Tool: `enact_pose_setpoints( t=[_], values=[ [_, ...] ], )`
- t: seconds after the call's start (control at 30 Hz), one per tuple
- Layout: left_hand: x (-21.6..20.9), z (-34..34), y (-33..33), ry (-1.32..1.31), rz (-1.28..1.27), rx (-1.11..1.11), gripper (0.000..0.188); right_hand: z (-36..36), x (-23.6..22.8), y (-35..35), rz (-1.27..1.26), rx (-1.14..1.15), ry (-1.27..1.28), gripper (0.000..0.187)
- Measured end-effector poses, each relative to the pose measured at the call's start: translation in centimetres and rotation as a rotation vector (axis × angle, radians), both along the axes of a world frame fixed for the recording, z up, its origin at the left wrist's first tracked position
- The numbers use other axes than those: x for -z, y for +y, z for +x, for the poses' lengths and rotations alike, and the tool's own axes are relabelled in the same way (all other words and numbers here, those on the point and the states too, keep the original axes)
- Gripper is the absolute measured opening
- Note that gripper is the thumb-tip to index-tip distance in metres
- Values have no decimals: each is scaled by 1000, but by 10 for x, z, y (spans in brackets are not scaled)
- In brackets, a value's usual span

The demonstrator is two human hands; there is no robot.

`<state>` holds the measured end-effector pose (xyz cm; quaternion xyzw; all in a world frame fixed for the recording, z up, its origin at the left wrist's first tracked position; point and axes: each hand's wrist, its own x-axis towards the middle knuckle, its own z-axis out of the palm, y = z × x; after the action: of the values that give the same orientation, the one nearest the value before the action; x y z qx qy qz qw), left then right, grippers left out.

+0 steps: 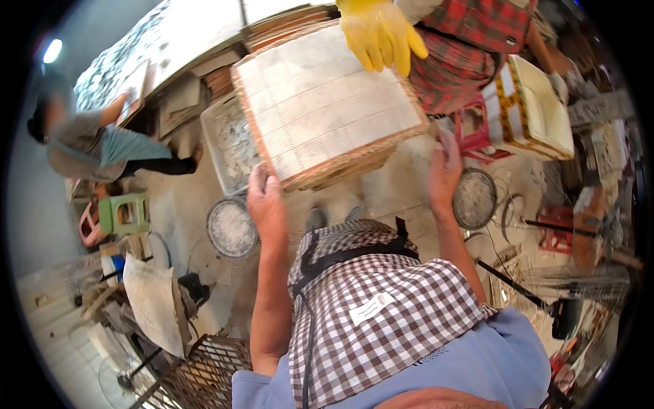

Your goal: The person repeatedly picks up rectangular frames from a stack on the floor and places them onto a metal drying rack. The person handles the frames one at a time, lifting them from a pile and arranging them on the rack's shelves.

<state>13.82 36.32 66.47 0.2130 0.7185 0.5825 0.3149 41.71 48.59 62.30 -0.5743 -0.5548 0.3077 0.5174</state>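
In front of me is a wide, white, slatted panel (330, 95) with a light brown woven-looking rim, on top of a stack of similar layers. My left hand (266, 201) is at its near left corner, fingers closed on the rim. Beyond the right corner, my right hand (446, 167) is raised with its fingers stretched out; whether they touch the rim is hard to see. Another person's yellow-gloved hand (378, 37) lies over the panel's far right part.
A grey tub (235, 146) with pale pieces stands left of the stack. Round basins (233, 228) (475, 199) sit on the floor at both sides. A person (88, 140) works at the left by a long table. A green stool (125, 213) and a white foam box (535, 105) are nearby.
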Motion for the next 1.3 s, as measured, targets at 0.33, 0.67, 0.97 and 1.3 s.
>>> enact_pose_setpoints(
  t=[0.33,0.67,0.97,1.3],
  values=[
    [-4,-4,9,76,-104,-32,44,-33,-24,30,-52,-27,-356,40],
    [-35,-7,17,21,-133,-155,40,-27,-44,36,-149,-55,-9,29],
    [-44,-43,47,-524,-95,-53,32,-8,-51,135,-830,-486,597,37],
    [-39,-37,53,-578,73,-136,34,-36,-58,130,-789,-396,631,39]
  ],
)
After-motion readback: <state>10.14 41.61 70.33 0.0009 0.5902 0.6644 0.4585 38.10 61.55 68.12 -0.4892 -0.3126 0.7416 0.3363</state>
